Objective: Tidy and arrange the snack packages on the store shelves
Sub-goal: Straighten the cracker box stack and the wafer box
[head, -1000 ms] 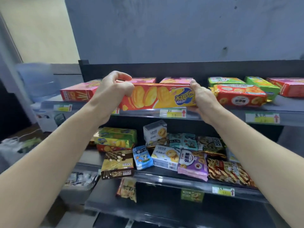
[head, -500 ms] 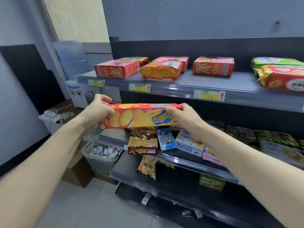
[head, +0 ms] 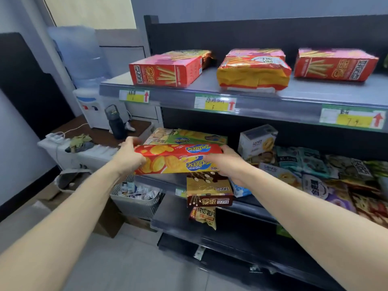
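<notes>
A long red and yellow cracker box (head: 176, 158) is held level in front of the left end of the middle shelf (head: 159, 179). My left hand (head: 128, 157) grips its left end and my right hand (head: 225, 163) grips its right end. Just behind it lies a green cracker box (head: 199, 138) on a stack. A brown stick-biscuit box (head: 209, 191) sits below it at the shelf edge. On the top shelf (head: 262, 97) lie two red stick-biscuit boxes (head: 165, 70) (head: 336, 65) and an orange packet (head: 254, 74).
Several mixed snack bags (head: 315, 175) crowd the middle shelf to the right, with a white box (head: 258, 140) standing among them. A chip bag (head: 204, 215) hangs from the lower shelf. A grey basket (head: 138, 199), a water dispenser (head: 90, 101) and cardboard boxes stand left of the shelving.
Both hands have carried the cracker box down from the top shelf's front edge to the left end of the middle shelf. The view has swung left and down.
</notes>
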{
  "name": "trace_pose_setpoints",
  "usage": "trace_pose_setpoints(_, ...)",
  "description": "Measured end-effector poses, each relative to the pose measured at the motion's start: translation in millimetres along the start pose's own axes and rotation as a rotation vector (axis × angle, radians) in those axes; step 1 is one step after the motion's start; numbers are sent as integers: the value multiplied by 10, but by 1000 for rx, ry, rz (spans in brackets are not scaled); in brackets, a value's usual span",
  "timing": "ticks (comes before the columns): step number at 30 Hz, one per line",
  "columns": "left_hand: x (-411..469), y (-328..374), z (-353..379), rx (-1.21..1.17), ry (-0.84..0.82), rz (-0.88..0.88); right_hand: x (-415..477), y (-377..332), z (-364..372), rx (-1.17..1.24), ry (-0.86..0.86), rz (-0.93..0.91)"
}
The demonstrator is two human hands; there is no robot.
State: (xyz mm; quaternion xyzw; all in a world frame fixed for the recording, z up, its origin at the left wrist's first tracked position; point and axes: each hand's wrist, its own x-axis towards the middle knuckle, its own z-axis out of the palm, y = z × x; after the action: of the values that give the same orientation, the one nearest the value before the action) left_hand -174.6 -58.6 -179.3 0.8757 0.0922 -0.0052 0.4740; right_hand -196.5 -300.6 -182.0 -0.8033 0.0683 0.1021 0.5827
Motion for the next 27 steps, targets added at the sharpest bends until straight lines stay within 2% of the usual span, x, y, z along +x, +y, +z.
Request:
trace_pose_setpoints(12, 1291, -766, -393, 103, 132, -172, 1241, 125, 1177, 91, -62, 260)
trace_pose_setpoints(18, 1550, -949, -301, -16, 10, -189, 1480, 270, 1279, 116, -45, 359)
trace_pose_setpoints(23, 1681, -930, -238, -40, 8, -175, 1549, 308, 1275, 108, -48, 384)
trace_pose_setpoints(27, 1713, -910, -259, -82, -56, -197, 1565, 331, 1241, 73, -31, 392)
